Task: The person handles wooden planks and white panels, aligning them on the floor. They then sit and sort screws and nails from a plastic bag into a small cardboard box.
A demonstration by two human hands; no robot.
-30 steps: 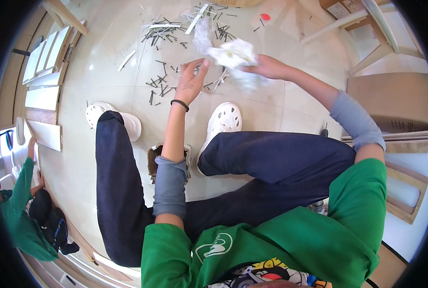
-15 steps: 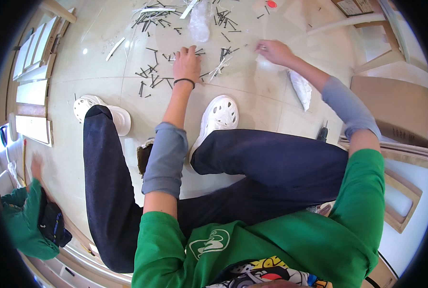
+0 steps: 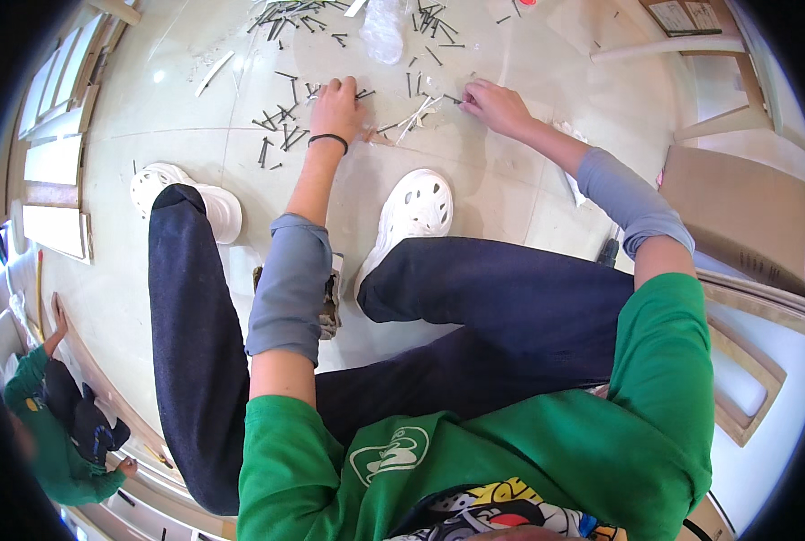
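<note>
**Dark screws scattered over pale floor tiles**

Dark metal screws (image 3: 285, 135) lay strewn across the glossy cream tiled floor (image 3: 474, 194) in the upper middle of the frame when I looked in. My left hand (image 3: 336, 106) rested among them with fingers curled down onto the tile, a black band at the wrist; I could not tell whether it gripped any screw. My right hand (image 3: 495, 104), just right of centre near the top, pinched its fingertips around a small dark screw (image 3: 454, 97) at the edge of the scatter. Between the two hands lay a small bundle of pale sticks (image 3: 416, 115). A crumpled clear plastic bag (image 3: 384, 32) sat at the top edge, above the hands. My white clog (image 3: 413, 212) stood just below them, a second one (image 3: 190, 194) at the left. Wooden furniture panels (image 3: 55, 171) lined the left rim, and a cardboard box (image 3: 745, 212) sat at the right.
</note>
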